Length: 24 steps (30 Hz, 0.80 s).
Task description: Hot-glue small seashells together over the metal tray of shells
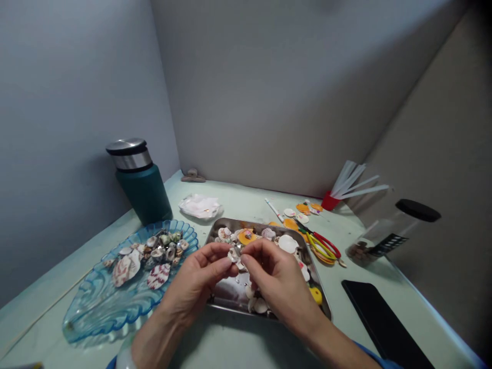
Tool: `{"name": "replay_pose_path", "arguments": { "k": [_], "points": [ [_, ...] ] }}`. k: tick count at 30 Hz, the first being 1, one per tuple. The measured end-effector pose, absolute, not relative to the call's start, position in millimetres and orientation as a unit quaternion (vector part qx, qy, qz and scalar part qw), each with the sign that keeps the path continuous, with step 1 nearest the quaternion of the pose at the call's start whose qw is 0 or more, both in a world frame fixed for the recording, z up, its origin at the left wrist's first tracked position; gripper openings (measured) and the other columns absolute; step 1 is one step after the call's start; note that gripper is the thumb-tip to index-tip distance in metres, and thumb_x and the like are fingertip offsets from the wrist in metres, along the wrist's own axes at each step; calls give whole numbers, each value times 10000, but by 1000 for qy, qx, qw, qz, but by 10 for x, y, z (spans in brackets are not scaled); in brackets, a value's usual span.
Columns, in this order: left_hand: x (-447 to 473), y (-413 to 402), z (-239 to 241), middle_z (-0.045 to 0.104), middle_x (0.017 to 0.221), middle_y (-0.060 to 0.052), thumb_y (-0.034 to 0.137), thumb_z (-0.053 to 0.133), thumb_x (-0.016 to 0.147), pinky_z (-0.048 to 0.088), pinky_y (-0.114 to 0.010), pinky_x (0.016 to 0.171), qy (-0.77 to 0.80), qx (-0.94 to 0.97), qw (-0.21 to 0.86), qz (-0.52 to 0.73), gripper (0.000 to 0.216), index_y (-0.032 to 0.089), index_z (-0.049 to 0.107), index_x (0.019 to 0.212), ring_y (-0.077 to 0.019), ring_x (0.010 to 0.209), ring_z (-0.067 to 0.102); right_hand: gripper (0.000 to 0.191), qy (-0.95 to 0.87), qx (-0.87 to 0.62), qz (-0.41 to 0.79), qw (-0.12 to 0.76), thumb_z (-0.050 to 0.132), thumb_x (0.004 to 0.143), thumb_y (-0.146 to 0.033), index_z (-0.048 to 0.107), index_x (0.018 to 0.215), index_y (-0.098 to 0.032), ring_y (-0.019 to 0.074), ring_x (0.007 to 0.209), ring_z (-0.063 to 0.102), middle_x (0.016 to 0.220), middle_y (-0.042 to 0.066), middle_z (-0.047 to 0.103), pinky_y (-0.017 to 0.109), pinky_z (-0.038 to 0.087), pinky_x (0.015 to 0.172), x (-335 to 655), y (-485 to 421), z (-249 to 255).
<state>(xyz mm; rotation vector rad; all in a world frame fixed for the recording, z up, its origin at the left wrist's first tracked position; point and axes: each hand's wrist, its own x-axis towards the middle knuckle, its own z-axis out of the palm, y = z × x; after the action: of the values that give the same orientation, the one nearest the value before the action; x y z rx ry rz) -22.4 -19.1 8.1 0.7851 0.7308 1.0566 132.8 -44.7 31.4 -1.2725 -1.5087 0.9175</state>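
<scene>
My left hand (200,279) and my right hand (274,277) meet above a steel tray (215,233) of shells. Both pinch a small pale shell (233,254) between their fingertips, held just over the tray. The tray holds several white, pink and orange shells. A blue glass dish (96,307) at the left carries several striped and spiral shells (151,259).
A teal flask (140,182) stands at the back left. A crumpled white tissue (200,206), scissors with red and yellow handles (323,247), a red cup of white sticks (333,200), a clear jar lying on its side (384,238) and a black phone (384,323) lie around.
</scene>
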Motion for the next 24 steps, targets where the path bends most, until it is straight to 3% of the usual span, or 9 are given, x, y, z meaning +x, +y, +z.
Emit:
{"name": "replay_pose_path", "arguments": {
  "k": [15, 24],
  "points": [
    [-219, -177, 56, 671, 678, -18, 133, 760, 662, 468, -220, 647, 331, 374, 717, 487, 212, 144, 654, 845, -122, 647, 620, 71, -553, -500, 480, 461, 581, 826, -258, 562, 816, -190, 65, 460, 506, 657, -46, 585, 179, 406, 425, 1307, -454, 344],
    [-226, -189, 90, 669, 701, -13, 143, 748, 688, 487, -208, 637, 323, 346, 742, 475, 192, 152, 646, 850, -106, 617, 628, 106, -570, -492, 476, 455, 593, 841, -278, 554, 794, -192, 67, 462, 476, 600, -58, 551, 188, 375, 438, 1312, -437, 351]
  ]
}}
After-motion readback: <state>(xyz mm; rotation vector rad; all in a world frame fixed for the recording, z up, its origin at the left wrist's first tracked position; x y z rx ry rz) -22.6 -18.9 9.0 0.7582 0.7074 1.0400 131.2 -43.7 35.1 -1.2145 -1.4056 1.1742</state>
